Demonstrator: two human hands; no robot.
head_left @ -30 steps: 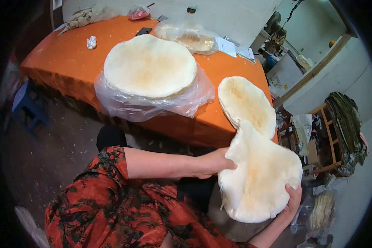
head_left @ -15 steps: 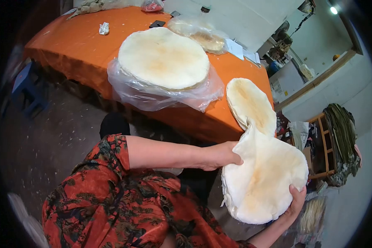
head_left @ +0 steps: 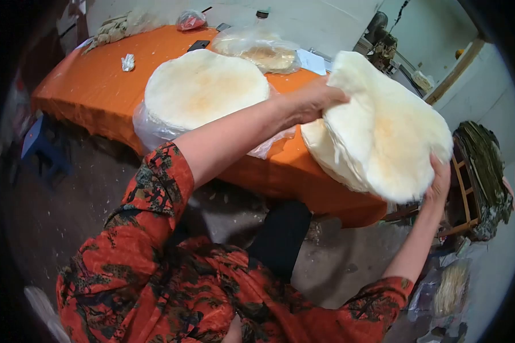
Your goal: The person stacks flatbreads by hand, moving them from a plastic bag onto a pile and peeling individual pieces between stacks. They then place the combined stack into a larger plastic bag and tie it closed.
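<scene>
A thick, pale round sheet [head_left: 403, 137] with a tan middle is held up over the table's right end. My left hand [head_left: 320, 100] grips its left edge, where the sheet folds. My right hand [head_left: 439, 177] grips its lower right edge, fingers partly hidden behind it. Beneath and left of it, another pale round piece [head_left: 315, 137] shows in part at the table's right end. A stack of similar pale rounds [head_left: 206, 88] lies on clear plastic [head_left: 149, 127] on the orange-covered table [head_left: 97, 74], behind my left forearm.
At the table's back lie a plastic-wrapped bundle [head_left: 263, 51], a dark phone-like object [head_left: 198, 45] and white papers [head_left: 311, 62]. A crumpled white scrap [head_left: 128, 63] sits farther left. A blue stool [head_left: 43, 148] stands at left, and a wooden rack [head_left: 463, 188] with green cloth [head_left: 486, 171] at right.
Both hands have raised the held sheet from in front of the table's right corner to above the table's right end. It now covers most of the round piece there.
</scene>
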